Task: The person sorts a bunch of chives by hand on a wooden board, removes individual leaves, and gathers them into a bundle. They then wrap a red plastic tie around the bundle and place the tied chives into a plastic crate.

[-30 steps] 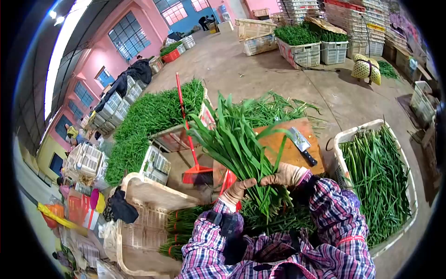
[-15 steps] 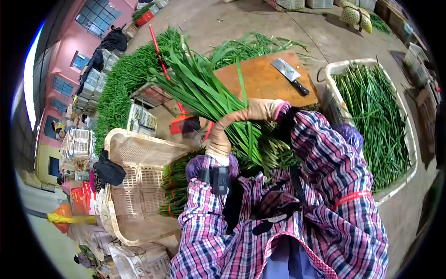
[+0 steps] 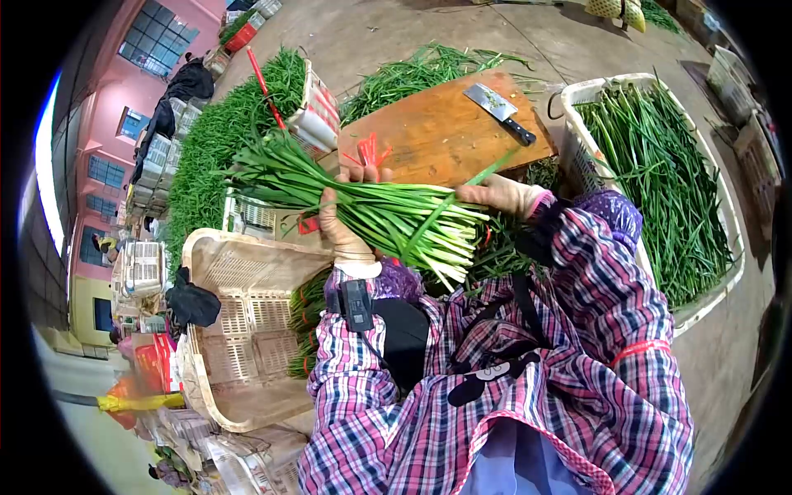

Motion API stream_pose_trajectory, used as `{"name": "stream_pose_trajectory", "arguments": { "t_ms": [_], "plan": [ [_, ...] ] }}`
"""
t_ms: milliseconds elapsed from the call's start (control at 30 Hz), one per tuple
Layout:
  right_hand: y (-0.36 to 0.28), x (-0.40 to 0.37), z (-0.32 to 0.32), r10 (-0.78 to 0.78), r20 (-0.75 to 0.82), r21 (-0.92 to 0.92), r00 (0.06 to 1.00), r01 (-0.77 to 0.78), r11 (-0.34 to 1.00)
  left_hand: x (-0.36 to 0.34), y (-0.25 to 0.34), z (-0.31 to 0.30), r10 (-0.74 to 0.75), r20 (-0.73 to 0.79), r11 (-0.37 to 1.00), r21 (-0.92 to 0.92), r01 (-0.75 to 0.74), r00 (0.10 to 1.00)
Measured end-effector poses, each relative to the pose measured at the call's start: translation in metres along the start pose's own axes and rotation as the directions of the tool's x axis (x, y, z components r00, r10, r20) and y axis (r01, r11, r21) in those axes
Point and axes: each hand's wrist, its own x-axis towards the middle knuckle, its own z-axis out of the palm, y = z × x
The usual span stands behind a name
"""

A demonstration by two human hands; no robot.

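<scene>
A bunch of long green chives (image 3: 371,206) lies sideways in front of me, with leafy ends to the left and pale stem ends to the right. My left hand (image 3: 345,227) is wrapped round its middle, thumb on top. At the pale end, my right hand (image 3: 502,195) pinches a single long leaf that crosses the bunch at a slant. Just beyond is a wooden board (image 3: 412,136), bearing a cleaver (image 3: 499,111) with a black handle and, at its near left, a cluster of red ties (image 3: 369,153).
On the right stands a white crate (image 3: 734,280) full of loose chives (image 3: 660,190). A tan crate (image 3: 247,330) at left has tied bundles (image 3: 305,322) beside its right side. A large heap of greens (image 3: 210,157) lies far left, and more greens (image 3: 421,78) lie behind the board.
The bunch has turned from upright and slanting to nearly level, pale ends now exposed. My left hand has moved left and up; my right hand has moved off the bunch's middle towards the stem ends.
</scene>
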Motion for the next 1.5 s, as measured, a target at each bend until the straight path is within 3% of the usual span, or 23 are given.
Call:
{"name": "stream_pose_trajectory", "arguments": {
  "t_ms": [33,133,200,267,300,400,467,533,567,600,667,733,800,867,900,933,1000,1133,1167,1267,1333,1433,1500],
  "plan": [
    [0.005,-0.010,-0.003,0.083,-0.113,0.039,0.990,-0.079,0.996,0.005,0.004,-0.006,0.028,0.090,0.999,0.026,-0.031,0.996],
    [0.016,-0.029,-0.008,0.152,-0.253,0.191,0.955,-0.105,0.976,0.004,0.014,-0.011,0.071,0.029,0.997,-0.035,-0.070,0.997],
    [0.018,-0.037,-0.008,0.134,-0.324,0.184,0.937,-0.077,0.980,0.013,0.028,-0.027,0.040,0.090,0.999,-0.002,-0.040,0.995],
    [0.015,-0.047,-0.005,0.088,-0.427,0.278,0.900,0.038,0.960,0.018,0.031,-0.035,0.012,0.155,0.991,-0.137,0.009,0.988],
    [0.009,-0.051,-0.003,0.083,-0.440,0.209,0.894,0.012,0.978,0.020,0.031,-0.035,0.047,0.179,0.994,-0.102,-0.028,0.983],
    [-0.006,-0.060,0.015,-0.043,-0.398,0.115,0.916,0.096,0.989,0.026,0.032,-0.036,0.051,0.106,0.983,-0.179,-0.031,0.993],
    [-0.016,-0.063,0.030,-0.116,-0.352,0.074,0.929,0.151,0.986,0.033,0.030,-0.035,0.146,0.033,0.989,-0.032,-0.145,0.989],
    [-0.027,-0.061,0.043,-0.146,-0.327,0.035,0.934,0.167,0.985,0.041,0.027,-0.035,0.137,0.015,0.990,-0.036,-0.136,0.991],
    [-0.034,-0.060,0.048,-0.183,-0.324,-0.090,0.928,0.163,0.983,0.044,0.023,-0.032,0.139,-0.074,0.990,0.013,-0.138,0.988],
    [-0.038,-0.057,0.054,-0.164,-0.337,-0.064,0.927,0.151,0.986,0.045,0.022,-0.024,0.095,-0.204,0.995,0.022,-0.093,0.974],
    [-0.044,-0.055,0.058,-0.254,-0.320,-0.196,0.913,0.198,0.960,0.044,0.019,-0.021,-0.019,-0.151,0.996,0.087,0.032,0.988],
    [-0.046,-0.051,0.060,-0.163,-0.284,-0.039,0.945,0.159,0.987,0.049,0.011,-0.027,-0.083,-0.206,0.993,-0.096,0.064,0.975],
    [-0.048,-0.044,0.059,-0.191,-0.257,-0.032,0.947,0.190,0.981,0.050,-0.001,-0.037,-0.168,-0.123,0.967,-0.212,0.140,0.978],
    [-0.061,-0.038,0.055,-0.097,-0.249,-0.016,0.964,0.096,0.995,0.059,-0.013,-0.062,-0.091,-0.023,0.994,-0.056,0.090,0.996],
    [-0.070,-0.035,0.055,-0.087,-0.250,0.044,0.964,0.101,0.994,0.056,-0.018,-0.059,-0.136,-0.024,0.980,-0.147,0.131,0.990],
    [-0.070,-0.029,0.052,-0.092,-0.249,0.028,0.964,0.102,0.994,0.057,-0.019,-0.067,-0.145,0.074,0.988,-0.047,0.149,0.987],
    [-0.072,-0.020,0.045,-0.126,-0.254,-0.013,0.959,0.127,0.992,0.054,-0.025,-0.073,-0.161,0.108,0.987,0.013,0.161,0.981],
    [-0.099,-0.002,0.053,-0.174,-0.249,0.044,0.953,0.191,0.981,0.045,-0.031,-0.068,-0.373,0.080,0.928,0.030,0.372,0.924],
    [-0.102,0.002,0.053,-0.207,-0.255,0.014,0.944,0.218,0.976,0.041,-0.033,-0.062,-0.324,0.106,0.946,0.052,0.320,0.940],
    [-0.124,0.017,0.056,-0.237,-0.309,0.029,0.921,0.258,0.966,0.040,-0.044,-0.073,-0.443,0.074,0.889,0.165,0.427,0.893],
    [-0.140,0.025,0.060,-0.243,-0.331,0.149,0.912,0.305,0.941,0.034,-0.046,-0.069,-0.425,0.049,0.895,0.173,0.411,0.904],
    [-0.157,0.037,0.056,-0.397,-0.370,-0.102,0.840,0.388,0.916,0.032,-0.051,-0.068,-0.423,0.114,0.899,0.181,0.400,0.899],
    [-0.168,0.043,0.050,-0.455,-0.414,-0.185,0.788,0.417,0.890,0.030,-0.051,-0.069,-0.421,0.160,0.875,0.330,0.353,0.893]
  ]
}}
